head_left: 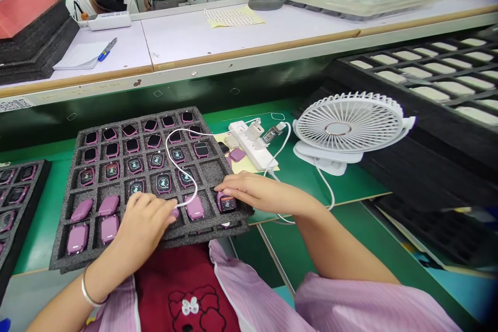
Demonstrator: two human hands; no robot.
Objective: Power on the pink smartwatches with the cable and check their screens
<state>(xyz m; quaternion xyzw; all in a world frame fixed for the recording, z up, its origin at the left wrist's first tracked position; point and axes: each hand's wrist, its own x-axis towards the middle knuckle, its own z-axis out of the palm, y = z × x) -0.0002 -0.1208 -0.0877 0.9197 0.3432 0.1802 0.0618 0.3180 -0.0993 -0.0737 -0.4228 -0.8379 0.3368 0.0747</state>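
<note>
A black foam tray [201, 171] holds rows of purple smartwatch bodies without straps. Some have dark screens, some lit dials, and others lie face down. Near the tray's front edge, my left hand [142, 225] is closed on the end of a white charging cable [192, 179], with a bit of purple at its fingertips. The cable loops over the tray from the power strip side. At the tray's right edge, my right hand [252, 189] has its fingers on a smartwatch [226, 204] with a lit screen. Its thumb is hidden. A face-down watch [194, 208] lies between the hands.
A white power strip [252, 148] with plugged-in adapters stands behind my right hand, beside a white clip fan [346, 127]. Another watch tray [39, 179] lies at far left. Foam trays of pale parts [431, 93] rise at right. A raised shelf [187, 44] runs across the back.
</note>
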